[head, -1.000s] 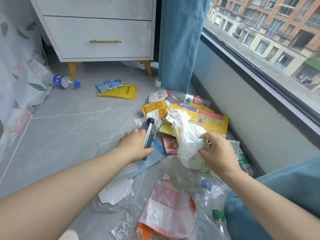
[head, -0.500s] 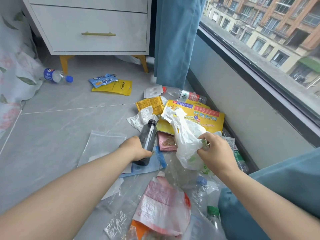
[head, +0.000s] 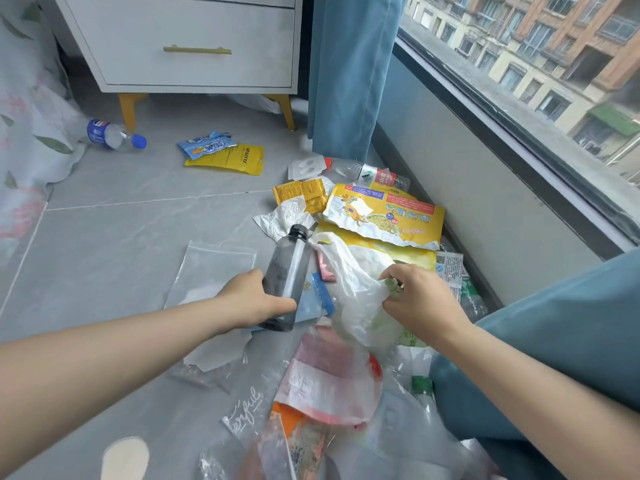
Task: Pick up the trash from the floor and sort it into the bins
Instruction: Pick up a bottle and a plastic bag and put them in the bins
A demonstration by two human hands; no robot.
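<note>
My left hand [head: 254,299] grips a dark grey plastic bottle [head: 289,271] with a black cap, held upright and tilted a little to the right above the floor. My right hand [head: 417,297] clutches a crumpled white plastic bag [head: 353,289] just right of the bottle. Beneath both hands lies a heap of trash: a large yellow snack bag [head: 388,216], a small orange-yellow packet [head: 301,194], a pink-and-white bag [head: 329,379], clear zip bags [head: 214,268] and clear plastic bottles [head: 369,173]. No bin is in view.
A blue-labelled water bottle [head: 110,135] lies at the far left by the floral bedsheet [head: 24,133]. A blue packet [head: 207,147] and yellow packet [head: 232,159] lie before the white nightstand [head: 194,46]. Blue curtains [head: 349,71] and the window wall close off the right.
My left hand has lifted the grey bottle and drawn it back toward me. My right hand has pulled the white bag lower and nearer. The view has shifted forward.
</note>
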